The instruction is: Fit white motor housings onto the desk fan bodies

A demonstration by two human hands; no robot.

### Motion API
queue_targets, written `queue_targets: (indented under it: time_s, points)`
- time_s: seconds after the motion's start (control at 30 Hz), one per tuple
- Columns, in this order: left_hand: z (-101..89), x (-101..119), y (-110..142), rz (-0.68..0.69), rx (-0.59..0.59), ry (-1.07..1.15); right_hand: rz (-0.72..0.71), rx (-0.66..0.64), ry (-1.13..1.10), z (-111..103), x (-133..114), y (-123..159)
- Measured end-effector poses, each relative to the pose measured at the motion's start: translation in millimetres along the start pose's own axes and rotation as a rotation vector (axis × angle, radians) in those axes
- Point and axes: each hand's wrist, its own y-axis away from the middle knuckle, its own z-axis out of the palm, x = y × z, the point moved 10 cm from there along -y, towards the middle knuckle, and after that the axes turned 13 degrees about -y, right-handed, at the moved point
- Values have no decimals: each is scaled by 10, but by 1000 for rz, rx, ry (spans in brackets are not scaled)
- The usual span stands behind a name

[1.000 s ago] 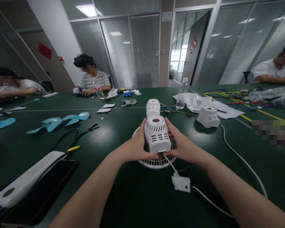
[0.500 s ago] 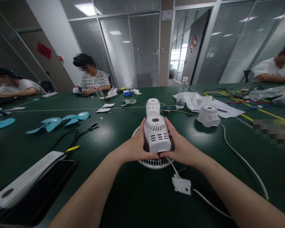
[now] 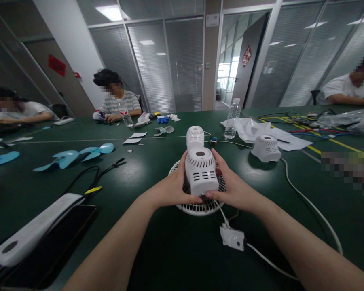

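Observation:
Between my two hands is a white fan motor housing [image 3: 201, 171] with vent slots and a round hole on top. My left hand [image 3: 174, 186] wraps its left side, thumb at the lower front edge. On the right side, my right hand [image 3: 230, 184] grips it the same way, fingers partly hidden behind. Under the housing lies a round white fan grille [image 3: 192, 208]. A white cable runs from the housing's front to a small white plastic piece [image 3: 232, 237] on the table. Just behind stands a second white housing [image 3: 195, 136].
Another white housing [image 3: 266, 148] with a cable sits to the right, near a water bottle [image 3: 233, 119] and papers. Blue fan blades [image 3: 66, 158], a white power strip [image 3: 36, 228] and a dark phone [image 3: 53, 246] lie left. Co-workers sit around the green table [image 3: 133, 165].
The small white piece has shifted slightly right and down. My right hand's fingers have eased a little outward; the housing stays nearly in place between both hands.

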Motion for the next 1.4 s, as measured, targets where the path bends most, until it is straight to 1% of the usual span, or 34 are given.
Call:
queue_targets:
  time_s: [0.33,0.53,0.73,0.97,1.1,1.23,1.4]
  points:
    - [7,3,6,28,-8,26,-8,-3,-31,10,-25,1]
    - [32,-45,3,6,-4,19,-22,-12,-47,37,-33,6]
    - [48,-70,-4,-35,-11,-4,1,-16,-28,38,12,-3]
    - [56,-68,-15,7,18,26,-23,-21,-49,41,26,-14]
    - [52,-76,-10,-17,13,22,-5,-28,-57,45,29,-15]
    - [40,-64,-5,-47,-5,3,4,-21,-44,35,6,-3]
    - [27,-24,-5,-18,-11,22,-23,2,-44,1,-33,-3]
